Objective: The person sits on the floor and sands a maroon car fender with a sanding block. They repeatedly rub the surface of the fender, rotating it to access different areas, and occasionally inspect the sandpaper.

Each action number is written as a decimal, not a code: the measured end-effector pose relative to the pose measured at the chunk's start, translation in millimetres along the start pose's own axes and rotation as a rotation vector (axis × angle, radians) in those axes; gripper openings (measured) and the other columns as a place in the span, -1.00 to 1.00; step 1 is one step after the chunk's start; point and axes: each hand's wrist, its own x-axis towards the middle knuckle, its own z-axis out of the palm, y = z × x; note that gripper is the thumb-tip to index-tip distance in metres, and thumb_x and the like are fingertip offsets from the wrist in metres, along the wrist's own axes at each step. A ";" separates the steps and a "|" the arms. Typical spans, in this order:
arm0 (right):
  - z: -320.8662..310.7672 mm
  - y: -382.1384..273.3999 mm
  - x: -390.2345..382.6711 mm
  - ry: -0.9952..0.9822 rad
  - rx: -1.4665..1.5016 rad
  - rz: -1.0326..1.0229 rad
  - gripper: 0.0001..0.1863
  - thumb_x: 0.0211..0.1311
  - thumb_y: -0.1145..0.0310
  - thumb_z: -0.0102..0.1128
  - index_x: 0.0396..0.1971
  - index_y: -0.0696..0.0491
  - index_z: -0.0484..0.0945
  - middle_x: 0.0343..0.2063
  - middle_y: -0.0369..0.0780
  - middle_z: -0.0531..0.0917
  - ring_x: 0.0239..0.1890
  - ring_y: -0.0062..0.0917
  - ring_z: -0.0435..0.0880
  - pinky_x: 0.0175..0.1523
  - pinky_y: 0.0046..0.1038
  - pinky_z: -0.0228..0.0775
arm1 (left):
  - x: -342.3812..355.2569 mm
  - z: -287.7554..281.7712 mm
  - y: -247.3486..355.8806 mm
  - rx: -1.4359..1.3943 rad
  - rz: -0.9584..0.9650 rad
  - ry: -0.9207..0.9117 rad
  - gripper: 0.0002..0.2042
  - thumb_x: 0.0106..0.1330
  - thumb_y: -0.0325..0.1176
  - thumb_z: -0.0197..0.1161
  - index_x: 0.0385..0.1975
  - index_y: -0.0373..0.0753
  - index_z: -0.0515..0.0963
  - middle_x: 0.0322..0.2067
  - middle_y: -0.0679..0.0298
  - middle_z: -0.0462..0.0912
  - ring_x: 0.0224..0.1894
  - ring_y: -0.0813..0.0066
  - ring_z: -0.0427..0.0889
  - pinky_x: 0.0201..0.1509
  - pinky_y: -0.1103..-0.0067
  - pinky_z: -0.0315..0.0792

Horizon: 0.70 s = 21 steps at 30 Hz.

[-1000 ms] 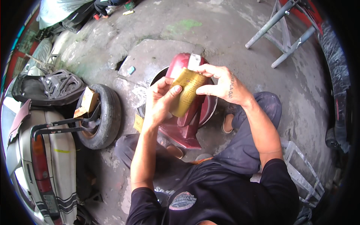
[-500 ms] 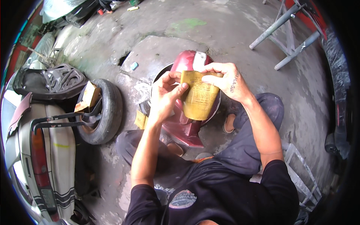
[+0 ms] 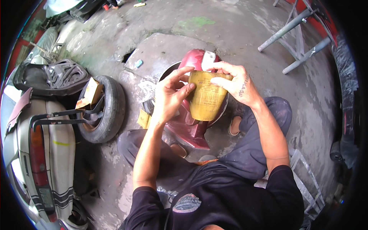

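Observation:
A yellow-brown sheet of sandpaper [image 3: 207, 101] with a printed back hangs in front of me, its lower end narrower and rounded. My right hand [image 3: 237, 82] pinches its upper right part, thumb on the near face and fingers behind the top edge. At the left edge my left hand [image 3: 172, 92] has its thumb against the paper, with the index finger raised at the top corner; its other fingers are partly hidden. Beneath both hands lies a glossy dark red curved panel [image 3: 191, 134], resting over a round, dark-rimmed thing I cannot make out fully.
A small yellow piece [image 3: 144, 119] lies left of the panel. Further left are a tyre [image 3: 115, 111] with a box [image 3: 92, 91] on it and a pale bumper [image 3: 57, 165] with a red lamp. Metal stand legs [image 3: 285, 32] stand at the far right; a blue block [image 3: 138, 63] lies ahead.
The sandpaper and both hands have shifted slightly right in view. My left index finger has straightened and lifted along the sheet's top corner.

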 end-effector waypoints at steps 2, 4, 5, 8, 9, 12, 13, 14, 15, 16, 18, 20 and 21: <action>0.3 10.3 -0.6 0.004 -0.021 -0.052 -0.70 0.40 0.52 0.31 0.09 0.20 0.74 -0.10 -0.13 0.84 -0.05 -0.55 0.78 0.13 -0.42 0.62 | 1.2 -0.3 -2.1 0.059 0.024 -0.003 -0.54 0.41 -0.46 0.48 0.30 -0.28 0.61 -0.12 0.30 0.78 -0.16 0.62 0.71 -0.05 0.62 0.59; -2.0 19.5 0.0 -0.003 -0.076 -0.118 -0.68 0.39 0.52 0.32 0.10 0.20 0.73 -0.09 -0.11 0.85 -0.07 -0.54 0.79 0.10 -0.41 0.63 | 2.0 -0.7 -0.5 0.078 0.009 -0.019 -0.54 0.40 -0.47 0.48 0.29 -0.28 0.62 -0.12 0.30 0.78 -0.17 0.63 0.71 -0.05 0.63 0.59; -1.6 17.6 0.4 -0.008 -0.109 -0.126 -0.68 0.38 0.52 0.32 0.09 0.20 0.74 -0.09 -0.09 0.85 -0.08 -0.51 0.80 0.09 -0.41 0.63 | 1.4 -1.7 0.4 0.091 -0.001 -0.024 -0.54 0.39 -0.47 0.48 0.29 -0.28 0.62 -0.12 0.30 0.78 -0.17 0.63 0.71 -0.05 0.63 0.59; -1.7 10.7 1.2 -0.012 -0.207 -0.156 -0.69 0.35 0.52 0.34 0.06 0.21 0.75 -0.11 -0.04 0.84 -0.12 -0.41 0.83 0.04 -0.39 0.64 | -0.2 -2.7 3.6 0.092 -0.021 -0.026 -0.56 0.38 -0.47 0.49 0.26 -0.28 0.64 -0.12 0.31 0.79 -0.18 0.64 0.71 -0.05 0.63 0.59; -2.2 10.7 1.5 -0.010 -0.237 -0.169 -0.70 0.34 0.52 0.35 0.05 0.21 0.75 -0.12 -0.04 0.84 -0.13 -0.37 0.84 0.03 -0.39 0.65 | 0.0 -2.5 3.0 0.103 -0.014 -0.024 -0.57 0.38 -0.48 0.49 0.25 -0.29 0.63 -0.12 0.31 0.79 -0.19 0.65 0.70 -0.06 0.63 0.58; -3.6 13.1 2.3 0.003 -0.275 -0.193 -0.72 0.33 0.51 0.36 0.02 0.19 0.76 -0.15 -0.03 0.84 -0.15 -0.30 0.85 0.00 -0.37 0.65 | 1.0 -0.2 1.5 0.111 -0.002 -0.016 -0.60 0.37 -0.49 0.48 0.20 -0.30 0.63 -0.12 0.31 0.78 -0.21 0.66 0.70 -0.08 0.64 0.57; -3.7 13.8 2.4 0.008 -0.279 -0.198 -0.72 0.32 0.51 0.37 0.01 0.19 0.76 -0.15 -0.02 0.84 -0.16 -0.28 0.85 -0.01 -0.36 0.66 | 1.3 1.2 1.3 0.097 -0.003 -0.011 -0.62 0.37 -0.50 0.48 0.17 -0.31 0.63 -0.13 0.31 0.78 -0.21 0.66 0.70 -0.09 0.65 0.57; -3.3 13.1 2.4 0.001 -0.285 -0.196 -0.73 0.32 0.50 0.37 0.00 0.19 0.76 -0.16 -0.02 0.84 -0.16 -0.28 0.85 -0.01 -0.36 0.65 | 1.2 1.7 0.9 0.085 -0.005 -0.006 -0.65 0.37 -0.50 0.48 0.13 -0.31 0.62 -0.13 0.32 0.78 -0.22 0.66 0.69 -0.10 0.65 0.57; -2.7 11.2 2.3 -0.006 -0.291 -0.194 -0.73 0.32 0.50 0.37 -0.01 0.18 0.76 -0.17 -0.03 0.84 -0.16 -0.29 0.85 -0.01 -0.36 0.65 | 1.0 1.6 1.5 0.080 -0.025 -0.011 -0.67 0.38 -0.50 0.47 0.10 -0.31 0.62 -0.14 0.32 0.77 -0.23 0.66 0.69 -0.11 0.65 0.57; -1.9 10.2 2.3 -0.012 -0.297 -0.193 -0.74 0.32 0.50 0.38 -0.01 0.18 0.76 -0.18 -0.03 0.84 -0.17 -0.30 0.85 -0.02 -0.36 0.65 | 0.8 1.6 2.9 0.075 -0.045 -0.016 -0.70 0.38 -0.50 0.47 0.07 -0.31 0.61 -0.15 0.32 0.77 -0.24 0.66 0.69 -0.12 0.66 0.57; -0.5 9.6 1.5 -0.015 -0.283 -0.193 -0.76 0.33 0.49 0.37 -0.04 0.18 0.76 -0.19 -0.03 0.83 -0.17 -0.32 0.85 -0.03 -0.36 0.65 | 0.6 1.4 2.7 0.055 -0.066 -0.032 -0.74 0.39 -0.50 0.47 0.01 -0.30 0.61 -0.16 0.32 0.76 -0.25 0.66 0.69 -0.13 0.66 0.57; -0.4 9.7 0.8 -0.018 -0.270 -0.170 -0.78 0.34 0.48 0.36 -0.06 0.18 0.76 -0.20 -0.02 0.83 -0.18 -0.34 0.85 -0.03 -0.36 0.65 | 1.9 -0.9 -2.2 0.026 -0.068 -0.050 -0.78 0.40 -0.48 0.47 -0.04 -0.29 0.60 -0.17 0.32 0.76 -0.26 0.66 0.69 -0.15 0.67 0.57; -0.8 10.0 0.4 -0.019 -0.264 -0.147 -0.79 0.35 0.48 0.35 -0.07 0.18 0.75 -0.21 -0.02 0.83 -0.18 -0.35 0.85 -0.04 -0.36 0.64 | 2.4 -3.0 -4.5 0.011 -0.098 -0.058 -0.78 0.40 -0.47 0.48 -0.05 -0.29 0.61 -0.17 0.33 0.76 -0.26 0.66 0.68 -0.15 0.67 0.57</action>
